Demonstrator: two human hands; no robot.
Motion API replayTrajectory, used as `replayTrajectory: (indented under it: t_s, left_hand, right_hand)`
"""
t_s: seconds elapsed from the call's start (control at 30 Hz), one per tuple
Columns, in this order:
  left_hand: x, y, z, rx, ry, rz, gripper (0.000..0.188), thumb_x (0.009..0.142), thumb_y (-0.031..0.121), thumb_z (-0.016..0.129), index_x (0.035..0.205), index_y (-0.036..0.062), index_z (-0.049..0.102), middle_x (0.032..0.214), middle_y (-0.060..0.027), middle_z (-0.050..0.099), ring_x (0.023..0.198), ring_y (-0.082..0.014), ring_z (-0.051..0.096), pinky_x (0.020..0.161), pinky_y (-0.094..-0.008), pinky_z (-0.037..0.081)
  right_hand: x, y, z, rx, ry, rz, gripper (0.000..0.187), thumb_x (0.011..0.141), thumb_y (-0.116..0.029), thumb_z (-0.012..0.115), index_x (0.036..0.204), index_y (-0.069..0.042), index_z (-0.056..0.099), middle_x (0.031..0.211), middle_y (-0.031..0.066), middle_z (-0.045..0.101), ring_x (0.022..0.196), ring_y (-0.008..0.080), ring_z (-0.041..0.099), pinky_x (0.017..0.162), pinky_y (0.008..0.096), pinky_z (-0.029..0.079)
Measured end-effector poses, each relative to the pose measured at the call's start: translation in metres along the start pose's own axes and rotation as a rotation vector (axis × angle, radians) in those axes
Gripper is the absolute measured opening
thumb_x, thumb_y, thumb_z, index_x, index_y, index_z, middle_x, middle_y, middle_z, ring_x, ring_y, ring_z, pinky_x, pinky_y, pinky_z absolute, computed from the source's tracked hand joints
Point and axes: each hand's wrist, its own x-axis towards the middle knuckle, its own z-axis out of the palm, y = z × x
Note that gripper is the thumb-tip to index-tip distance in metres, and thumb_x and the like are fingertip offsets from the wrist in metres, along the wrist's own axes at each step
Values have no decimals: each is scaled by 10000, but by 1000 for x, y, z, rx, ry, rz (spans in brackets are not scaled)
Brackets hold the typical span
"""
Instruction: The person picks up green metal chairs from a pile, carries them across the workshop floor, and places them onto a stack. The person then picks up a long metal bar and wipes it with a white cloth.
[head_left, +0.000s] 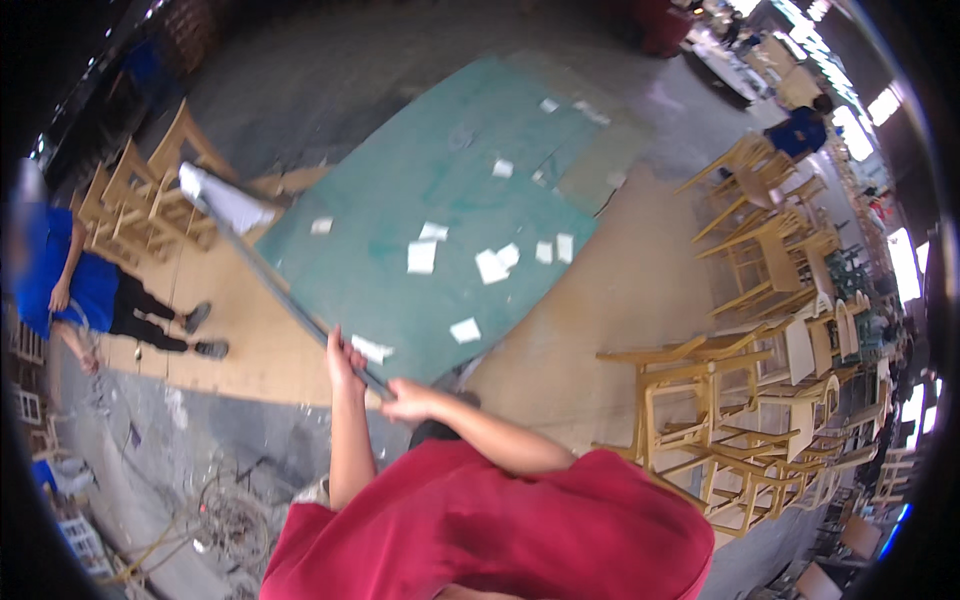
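A long, thin grey pole (262, 272) slants from my hands up to the far left. My left hand (344, 358) is wrapped round it, and my right hand (406, 400) grips it lower down, close to its near end. At the pole's far end is a white, sheet-like piece (232, 204); how it is attached is blurred. Beyond my hands a big green sheet (370, 200) lies on the floor. Several white paper-like pieces are scattered over it, one of them a white piece (371, 349) just past my left hand.
Wooden chair frames (690, 400) are crowded along the right, and more wooden chairs (150, 185) stand at the far left. A person in blue (85, 285) stands at the left; another person (797, 132) is among the chairs at far right. Tan boards (560, 345) cover part of the floor.
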Motion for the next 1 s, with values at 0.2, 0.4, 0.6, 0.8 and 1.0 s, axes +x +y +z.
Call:
replayTrajectory:
  t_s: [0.2,0.4,0.6,0.8,1.0]
  left_hand:
    - [-90,-71,4,-100,60,-27,349,966,348,604,736,207,384,526,75,223,405,-86,218,394,-287,221]
    - [-151,-124,2,-55,143,-153,331,967,339,586,760,144,415,546,-1,329,443,-169,365,451,-370,346]
    - [-213,-110,7,214,-157,-368,410,1047,468,512,870,99,493,738,-88,598,751,-255,667,739,-442,579]
    - [-188,-64,-10,700,-588,-705,567,997,609,518,1031,54,634,967,-116,688,981,-237,680,839,-407,565]
    - [-78,125,-19,1438,-1108,373,335,852,420,773,940,105,701,884,-99,717,848,-321,689,768,-412,552]
  right_hand:
    - [-106,20,-28,-145,-174,26,222,840,-237,715,870,-32,636,713,48,682,658,151,642,636,340,501]
    - [-184,44,-43,-96,-187,91,252,847,-274,737,885,-45,640,696,42,682,637,145,676,610,327,519]
    - [-244,29,-48,-381,-10,246,367,818,-429,741,916,-78,689,738,102,706,718,264,713,665,415,535]
    - [-252,-4,-25,-626,266,579,423,792,-569,699,876,-156,735,847,114,730,863,366,700,759,475,535]
    - [-181,-27,12,-859,707,633,331,732,-436,806,806,-125,720,759,129,688,781,336,683,709,473,518]
